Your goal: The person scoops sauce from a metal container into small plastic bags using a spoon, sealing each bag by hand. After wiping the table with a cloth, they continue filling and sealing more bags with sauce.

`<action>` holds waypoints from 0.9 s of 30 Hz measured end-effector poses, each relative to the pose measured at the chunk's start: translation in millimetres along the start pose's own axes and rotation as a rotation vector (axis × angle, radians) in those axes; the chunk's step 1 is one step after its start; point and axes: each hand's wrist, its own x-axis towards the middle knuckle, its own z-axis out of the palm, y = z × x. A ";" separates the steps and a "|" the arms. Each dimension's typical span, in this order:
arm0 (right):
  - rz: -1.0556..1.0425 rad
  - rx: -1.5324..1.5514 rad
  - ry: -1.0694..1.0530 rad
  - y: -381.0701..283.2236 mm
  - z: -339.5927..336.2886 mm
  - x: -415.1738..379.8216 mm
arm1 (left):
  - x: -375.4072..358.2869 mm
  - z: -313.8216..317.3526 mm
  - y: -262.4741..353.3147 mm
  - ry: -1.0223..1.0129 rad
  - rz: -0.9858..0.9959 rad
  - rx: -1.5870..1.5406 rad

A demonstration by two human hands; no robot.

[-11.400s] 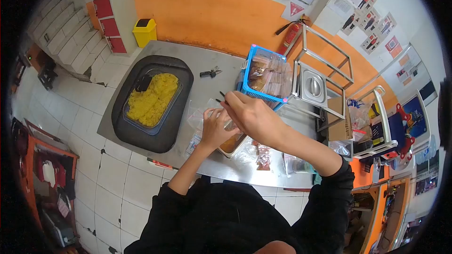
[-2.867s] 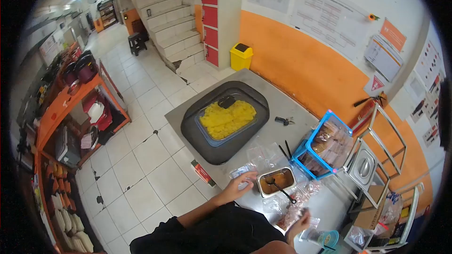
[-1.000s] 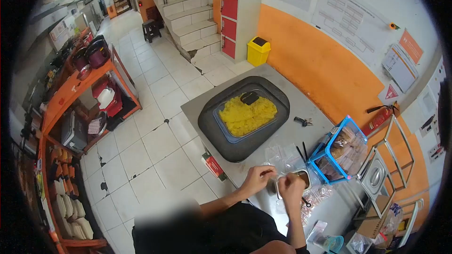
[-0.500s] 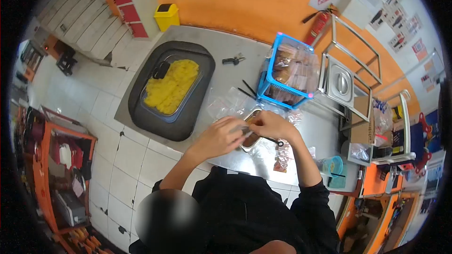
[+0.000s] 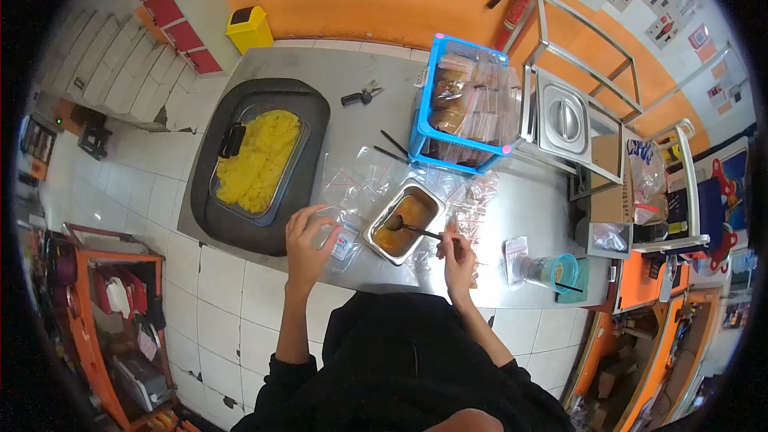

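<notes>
My left hand (image 5: 308,242) has its thumb and fingers curled at the edge of a clear plastic bag (image 5: 344,242) with a blue-and-white label. In my right hand (image 5: 456,254) is the dark handle of a small ladle (image 5: 418,230). Its bowl rests in brown-orange sauce (image 5: 412,212) inside a rectangular steel pan (image 5: 437,202). The pan stands on the steel table between my hands. More clear bags (image 5: 352,172) lie flat behind my left hand, and small filled packets (image 5: 478,192) lie right of the pan.
A dark tray (image 5: 316,112) at left holds a container of yellow food (image 5: 260,162). Keys (image 5: 364,94) and black tongs-like sticks (image 5: 390,144) lie farther back. A blue basket (image 5: 424,124) holds several filled bags. At right are a lidded steel pan (image 5: 562,116) and a turquoise cup (image 5: 562,270).
My hands have moved apart from over the pan, uncovering it. The left went left beside the bag; the right moved nearer my body, with the ladle now visible in the sauce.
</notes>
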 end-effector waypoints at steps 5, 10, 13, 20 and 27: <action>-0.494 -0.525 -0.070 -40.1 -0.7 12.9 | 0.3 40.6 -3.5 0.214 -0.080 0.096; -0.965 -0.814 -0.435 -35.7 1.2 30.2 | 0.9 92.6 -6.9 0.261 -0.236 -0.010; -0.942 -0.787 -0.495 -19.6 8.6 29.1 | 0.4 118.1 -8.2 0.282 -0.385 -0.251; -0.655 -0.546 -0.479 -16.0 15.5 1.9 | -12.0 149.4 -16.4 0.380 -0.445 -0.563; -0.281 -0.277 -0.290 4.3 6.3 -12.4 | -15.8 151.5 -12.2 0.397 -0.488 -0.645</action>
